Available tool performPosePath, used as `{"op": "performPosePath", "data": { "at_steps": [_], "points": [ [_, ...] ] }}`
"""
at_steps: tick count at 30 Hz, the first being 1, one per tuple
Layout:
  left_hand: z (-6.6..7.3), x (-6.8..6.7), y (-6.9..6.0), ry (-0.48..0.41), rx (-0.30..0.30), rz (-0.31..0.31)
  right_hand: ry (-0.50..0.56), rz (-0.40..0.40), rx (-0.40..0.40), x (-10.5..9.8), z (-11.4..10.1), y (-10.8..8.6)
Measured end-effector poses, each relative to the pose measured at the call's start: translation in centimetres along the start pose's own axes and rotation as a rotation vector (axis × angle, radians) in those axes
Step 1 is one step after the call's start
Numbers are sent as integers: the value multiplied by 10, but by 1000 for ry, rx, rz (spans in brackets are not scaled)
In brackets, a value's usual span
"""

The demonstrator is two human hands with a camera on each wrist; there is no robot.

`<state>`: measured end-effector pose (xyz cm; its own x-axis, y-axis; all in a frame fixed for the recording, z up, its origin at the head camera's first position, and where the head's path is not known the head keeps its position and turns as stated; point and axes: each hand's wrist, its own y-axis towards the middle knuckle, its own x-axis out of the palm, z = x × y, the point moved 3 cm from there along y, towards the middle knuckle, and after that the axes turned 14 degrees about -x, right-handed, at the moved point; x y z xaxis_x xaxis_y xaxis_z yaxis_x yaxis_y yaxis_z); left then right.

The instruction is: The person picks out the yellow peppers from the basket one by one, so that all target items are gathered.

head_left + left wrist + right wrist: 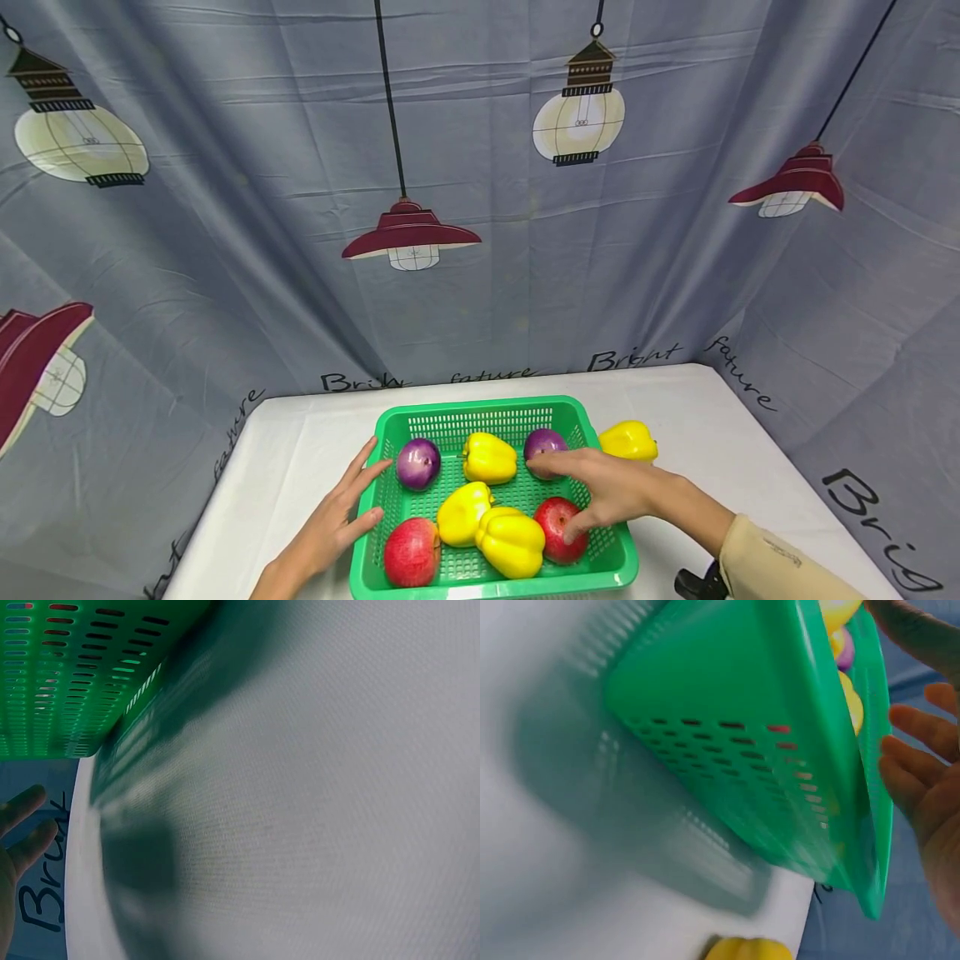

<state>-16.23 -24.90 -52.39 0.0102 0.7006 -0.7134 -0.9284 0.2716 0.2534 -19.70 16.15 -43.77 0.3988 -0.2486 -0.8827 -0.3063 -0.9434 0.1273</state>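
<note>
A green plastic basket (480, 593) holds three yellow bell peppers (511, 543), two red apples (412, 552) and two round purple vegetables (418, 464) that look like onions. My left hand (330, 521) is at the basket's left side with its fingers spread, holding nothing. Over the right rim reaches my right hand (611, 485). Its fingers extend over the far-right purple vegetable (545, 442), and its thumb lies over the right apple (553, 521); whether they touch is unclear. In the right wrist view, the fingers (922, 731) are loosely bent above the rim.
Another yellow bell pepper (628, 440) lies on the white table (300, 450), just outside the basket's right side. Behind the table hangs a grey-blue curtain (480, 317) printed with lamps and lettering. A black device (701, 582) sits at the right wrist.
</note>
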Motion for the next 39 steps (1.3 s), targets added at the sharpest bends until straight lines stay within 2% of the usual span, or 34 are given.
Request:
{"op": "performPosePath", "data": {
  "at_steps": [4, 8, 16, 20, 25, 32, 39],
  "points": [
    [0, 0, 0, 9, 4, -3, 79, -69, 41, 4, 1, 10],
    [1, 0, -1, 7, 3, -6, 219, -120, 88, 4, 3, 19],
    [1, 0, -1, 1, 0, -6, 439, -174, 111, 8, 12, 32],
    [1, 0, -1, 7, 2, 2, 512, -201, 133, 10, 14, 38],
    [2, 0, -1, -3, -6, 7, 487, -213, 126, 13, 16, 45],
    [3, 1, -1, -13, -8, -4, 385, -202, 54, 17, 17, 58],
    [2, 1, -1, -7, -8, -18, 382, -245, 23, 23, 20, 65]
  ]
}}
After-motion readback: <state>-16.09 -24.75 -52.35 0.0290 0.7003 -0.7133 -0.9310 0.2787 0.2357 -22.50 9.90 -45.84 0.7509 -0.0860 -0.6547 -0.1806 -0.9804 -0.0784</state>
